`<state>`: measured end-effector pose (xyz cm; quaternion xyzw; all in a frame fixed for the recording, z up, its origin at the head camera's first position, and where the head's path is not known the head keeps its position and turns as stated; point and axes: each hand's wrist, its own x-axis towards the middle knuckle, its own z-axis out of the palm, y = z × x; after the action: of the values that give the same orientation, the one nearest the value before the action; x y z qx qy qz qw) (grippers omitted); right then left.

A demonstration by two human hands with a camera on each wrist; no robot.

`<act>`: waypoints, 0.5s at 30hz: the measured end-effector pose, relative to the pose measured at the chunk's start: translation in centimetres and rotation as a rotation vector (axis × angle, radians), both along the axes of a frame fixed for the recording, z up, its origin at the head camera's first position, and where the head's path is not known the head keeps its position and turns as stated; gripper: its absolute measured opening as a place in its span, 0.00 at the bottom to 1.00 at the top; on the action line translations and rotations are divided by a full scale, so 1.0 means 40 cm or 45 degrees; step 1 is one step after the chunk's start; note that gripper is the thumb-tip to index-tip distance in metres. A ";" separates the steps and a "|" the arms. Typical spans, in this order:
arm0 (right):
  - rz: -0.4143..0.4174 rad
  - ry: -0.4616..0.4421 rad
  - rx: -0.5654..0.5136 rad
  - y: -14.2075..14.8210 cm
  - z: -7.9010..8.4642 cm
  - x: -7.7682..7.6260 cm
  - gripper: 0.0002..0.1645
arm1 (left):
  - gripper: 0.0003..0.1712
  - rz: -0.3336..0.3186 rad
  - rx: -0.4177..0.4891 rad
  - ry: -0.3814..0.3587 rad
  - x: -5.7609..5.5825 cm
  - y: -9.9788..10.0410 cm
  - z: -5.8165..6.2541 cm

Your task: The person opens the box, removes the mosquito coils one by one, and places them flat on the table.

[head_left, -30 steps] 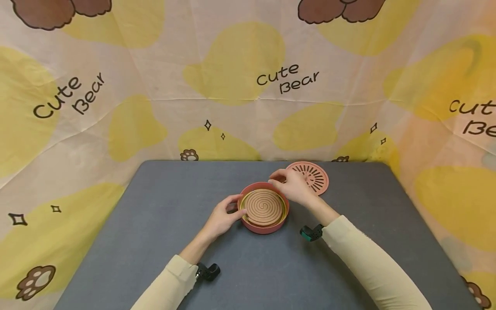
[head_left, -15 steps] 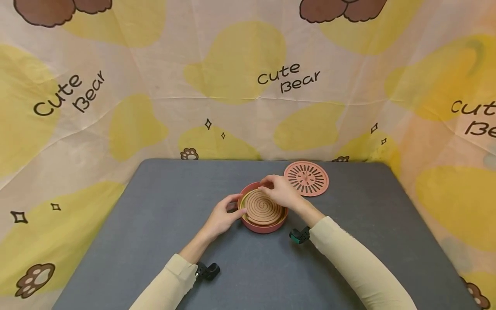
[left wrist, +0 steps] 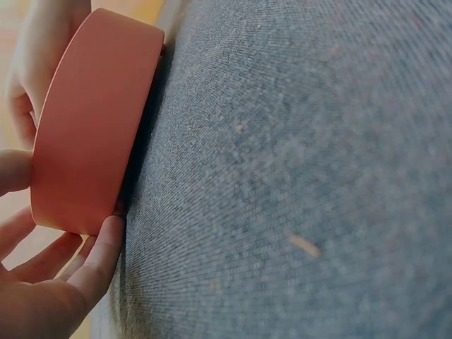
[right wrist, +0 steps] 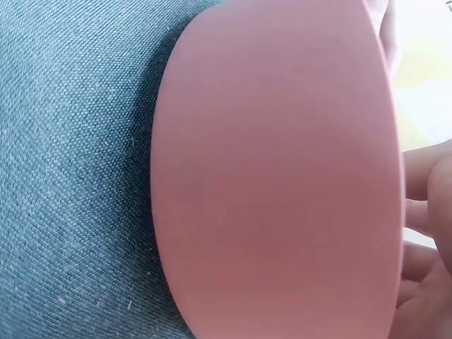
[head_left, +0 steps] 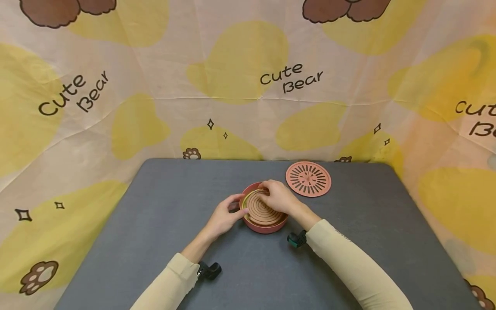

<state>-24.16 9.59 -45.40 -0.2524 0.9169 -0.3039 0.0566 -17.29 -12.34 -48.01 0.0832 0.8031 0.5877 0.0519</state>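
Note:
A round red holder (head_left: pixel 265 230) stands on the table, with a tan spiral mosquito coil (head_left: pixel 260 215) in it and a yellowish lining along the inside wall. At its left side my left hand (head_left: pixel 224 217) grips the wall, thumb at the rim and fingers around the outside. In the left wrist view, fingertips touch the low part of the holder's wall (left wrist: pixel 99 120). My right hand (head_left: pixel 280 199) reaches over the far right rim, curled fingers and thumb pinching the coil's far edge. The holder's wall (right wrist: pixel 275 169) hides those fingertips in the right wrist view.
A pink slotted round lid (head_left: pixel 308 178) lies flat behind and to the right of the holder. The grey table (head_left: pixel 193 185) meets a printed cloth backdrop (head_left: pixel 232 64) at its far edge. A small tan fragment (left wrist: pixel 304 245) lies on the table.
My right hand has come down and leftward from near the lid, over the holder's rim and onto the coil. The left hand has kept its grip on the holder.

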 end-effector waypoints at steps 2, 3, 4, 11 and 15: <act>0.006 0.009 0.008 0.000 -0.002 0.000 0.19 | 0.29 0.011 0.001 0.001 0.000 0.003 -0.002; 0.011 0.015 0.009 0.000 -0.003 0.001 0.19 | 0.29 0.015 0.004 0.000 -0.001 0.004 -0.002; 0.017 0.023 0.009 0.000 -0.003 0.001 0.19 | 0.29 0.019 0.005 -0.002 -0.001 0.005 -0.003; 0.024 0.041 0.037 -0.003 -0.010 0.002 0.21 | 0.30 -0.002 0.018 0.012 -0.016 -0.007 -0.029; 0.015 0.057 0.038 -0.004 -0.012 0.006 0.21 | 0.29 -0.002 -0.004 0.004 -0.018 -0.009 -0.031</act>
<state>-23.93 9.45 -45.90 -0.2638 0.9209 -0.2839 0.0416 -18.01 -12.70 -49.26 0.0847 0.8040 0.5863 0.0511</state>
